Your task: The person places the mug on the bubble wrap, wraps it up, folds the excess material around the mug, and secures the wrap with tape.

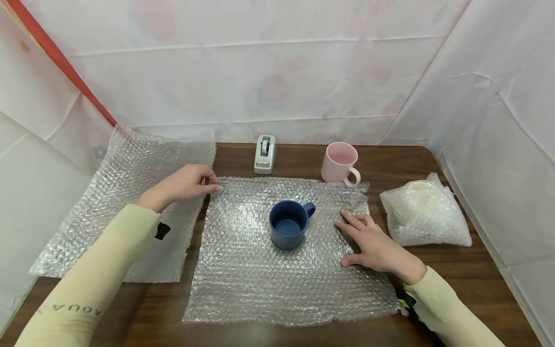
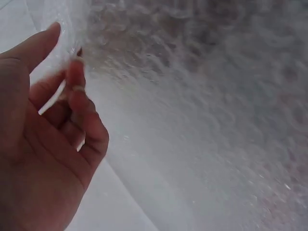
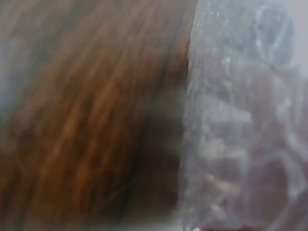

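Bubble wrap point(image 1: 277, 274) underlies the spread right hand point(image 1: 369, 245); whether the left hand point(image 1: 191, 183) pinches it is unclear.

On the tabletop point(image 1: 147, 308) lies a bubble-wrap sheet point(image 1: 260, 289) bearing a mug point(image 1: 287, 241). Round that mug: a second bubble-wrap sheet point(image 1: 165, 156) at nine o'clock, a tape dispenser point(image 1: 265, 155) at eleven, another mug point(image 1: 331, 169) between one and two, a wrapped bundle point(image 1: 427, 214) at three.

Dark wood-grain table point(image 1: 299, 159) is partly covered at centre by flat bubble-wrap sheet point(image 1: 243, 279); left side is overlapped by second sheet point(image 1: 99, 207). Tape dispenser point(image 1: 264, 154) and pink mug point(image 1: 334, 166) are placed toward back, wrapped bundle point(image 1: 425, 212) at right.
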A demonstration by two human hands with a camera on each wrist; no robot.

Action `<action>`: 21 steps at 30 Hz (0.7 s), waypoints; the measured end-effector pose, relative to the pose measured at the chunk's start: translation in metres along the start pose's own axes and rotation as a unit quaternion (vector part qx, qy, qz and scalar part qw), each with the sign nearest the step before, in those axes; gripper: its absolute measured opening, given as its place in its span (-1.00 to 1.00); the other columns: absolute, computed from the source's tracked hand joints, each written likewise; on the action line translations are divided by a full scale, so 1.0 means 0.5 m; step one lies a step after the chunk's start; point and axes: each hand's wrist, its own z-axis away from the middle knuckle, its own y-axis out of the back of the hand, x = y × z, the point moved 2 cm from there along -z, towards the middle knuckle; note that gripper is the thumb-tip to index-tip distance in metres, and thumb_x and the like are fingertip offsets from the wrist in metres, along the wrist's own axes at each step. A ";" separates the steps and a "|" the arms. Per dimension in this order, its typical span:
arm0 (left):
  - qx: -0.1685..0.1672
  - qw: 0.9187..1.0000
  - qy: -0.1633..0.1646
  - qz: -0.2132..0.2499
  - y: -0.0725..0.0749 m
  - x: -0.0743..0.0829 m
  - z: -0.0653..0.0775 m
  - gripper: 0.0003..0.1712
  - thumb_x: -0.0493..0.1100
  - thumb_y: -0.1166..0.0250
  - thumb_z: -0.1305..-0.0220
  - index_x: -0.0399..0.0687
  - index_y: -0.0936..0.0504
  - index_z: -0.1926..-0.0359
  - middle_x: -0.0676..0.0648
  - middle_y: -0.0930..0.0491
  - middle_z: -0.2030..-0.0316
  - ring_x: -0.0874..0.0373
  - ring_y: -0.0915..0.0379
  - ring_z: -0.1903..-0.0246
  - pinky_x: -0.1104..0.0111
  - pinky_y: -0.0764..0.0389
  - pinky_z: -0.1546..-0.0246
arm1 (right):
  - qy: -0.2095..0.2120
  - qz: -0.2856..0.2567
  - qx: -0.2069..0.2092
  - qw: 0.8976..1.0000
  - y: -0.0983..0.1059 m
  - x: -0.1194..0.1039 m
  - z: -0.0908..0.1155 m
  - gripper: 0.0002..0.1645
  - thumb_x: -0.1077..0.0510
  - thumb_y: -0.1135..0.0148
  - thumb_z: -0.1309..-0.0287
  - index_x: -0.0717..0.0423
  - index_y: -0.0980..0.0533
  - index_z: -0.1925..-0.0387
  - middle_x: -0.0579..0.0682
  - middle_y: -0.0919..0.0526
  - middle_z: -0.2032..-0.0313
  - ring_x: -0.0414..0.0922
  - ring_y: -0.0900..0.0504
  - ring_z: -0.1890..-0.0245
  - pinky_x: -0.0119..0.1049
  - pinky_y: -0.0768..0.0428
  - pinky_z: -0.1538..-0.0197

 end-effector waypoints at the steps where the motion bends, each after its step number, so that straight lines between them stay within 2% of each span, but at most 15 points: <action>1: 0.000 1.000 -0.005 0.009 0.002 0.004 0.002 -0.73 0.06 -0.29 -0.39 -0.06 -0.63 0.22 0.02 -0.49 0.48 0.16 -0.29 0.55 0.23 -0.40 0.43 | 0.000 0.000 0.000 1.000 -0.001 0.000 0.000 0.08 -0.22 -0.50 0.02 0.12 -0.29 -0.45 0.20 -0.06 -0.51 0.21 -0.15 -0.35 0.25 -0.28 -0.24; 3: -0.002 0.999 -0.012 0.040 0.008 0.014 0.005 -0.76 0.02 -0.26 -0.42 -0.01 -0.56 0.33 0.01 -0.42 0.53 0.18 -0.21 0.59 0.26 -0.35 0.46 | 0.001 0.000 0.001 1.000 -0.002 0.000 0.000 0.08 -0.23 -0.49 0.02 0.12 -0.29 -0.45 0.20 -0.05 -0.51 0.20 -0.15 -0.36 0.26 -0.28 -0.25; 5: -0.005 0.996 -0.023 0.084 0.014 0.031 0.009 -0.73 0.02 -0.21 -0.45 -0.01 -0.52 0.36 -0.01 -0.41 0.53 0.16 -0.20 0.59 0.28 -0.34 0.46 | 0.003 0.000 0.004 1.000 -0.002 0.000 0.000 0.08 -0.24 -0.49 0.02 0.12 -0.29 -0.44 0.21 -0.06 -0.51 0.21 -0.15 -0.36 0.26 -0.27 -0.24; 8: -0.011 0.987 -0.049 0.153 0.021 0.069 0.012 -0.71 0.01 -0.15 -0.50 -0.05 -0.51 0.35 -0.05 -0.45 0.49 0.02 -0.29 0.52 0.26 -0.40 0.42 | 0.007 -0.002 0.006 1.000 -0.001 0.000 0.000 0.08 -0.24 -0.49 0.02 0.14 -0.29 -0.44 0.22 -0.07 -0.50 0.22 -0.15 -0.35 0.28 -0.27 -0.23; 10: -0.017 0.978 -0.071 0.197 0.023 0.104 0.012 -0.72 -0.02 -0.13 -0.51 -0.06 -0.54 0.33 -0.09 -0.50 0.44 -0.11 -0.33 0.46 0.21 -0.44 0.39 | 0.007 -0.002 0.005 1.000 0.000 0.001 0.000 0.08 -0.24 -0.48 0.01 0.14 -0.29 -0.44 0.22 -0.06 -0.50 0.23 -0.14 -0.36 0.28 -0.27 -0.23; 12: -0.027 0.966 -0.099 0.235 0.022 0.142 0.010 -0.75 -0.08 -0.12 -0.52 -0.08 -0.55 0.31 -0.11 -0.49 0.42 -0.13 -0.35 0.42 0.21 -0.45 0.37 | 0.004 -0.001 0.001 1.000 0.000 0.003 0.000 0.08 -0.23 -0.48 0.01 0.13 -0.28 -0.45 0.22 -0.05 -0.51 0.23 -0.13 -0.36 0.27 -0.27 -0.24; 17: -0.035 0.934 -0.173 0.312 -0.007 0.225 -0.003 -0.86 -0.27 -0.12 -0.48 -0.18 -0.61 0.19 -0.13 -0.53 0.30 0.07 -0.42 0.33 0.32 -0.51 0.29 | -0.001 -0.002 -0.007 1.000 0.000 0.005 -0.001 0.10 -0.23 -0.49 0.02 0.12 -0.27 -0.46 0.20 -0.02 -0.52 0.23 -0.11 -0.38 0.26 -0.25 -0.26; 19: -0.023 0.924 -0.184 0.334 -0.024 0.249 -0.005 -0.86 -0.31 -0.14 -0.46 -0.20 -0.63 0.17 -0.13 -0.57 0.20 0.09 -0.47 0.22 0.33 -0.54 0.18 | 0.000 -0.002 -0.008 1.000 0.000 0.005 -0.002 0.10 -0.23 -0.49 0.02 0.11 -0.27 -0.46 0.19 -0.02 -0.52 0.23 -0.11 -0.38 0.25 -0.26 -0.26; 21: -0.008 0.915 -0.182 0.359 -0.042 0.271 -0.005 -0.87 -0.31 -0.15 -0.45 -0.21 -0.62 0.22 -0.13 -0.58 0.16 0.07 -0.47 0.15 0.31 -0.53 0.10 | 0.002 -0.002 -0.008 1.000 0.001 0.004 -0.002 0.09 -0.23 -0.50 0.02 0.12 -0.27 -0.45 0.19 -0.03 -0.52 0.23 -0.12 -0.38 0.25 -0.26 -0.26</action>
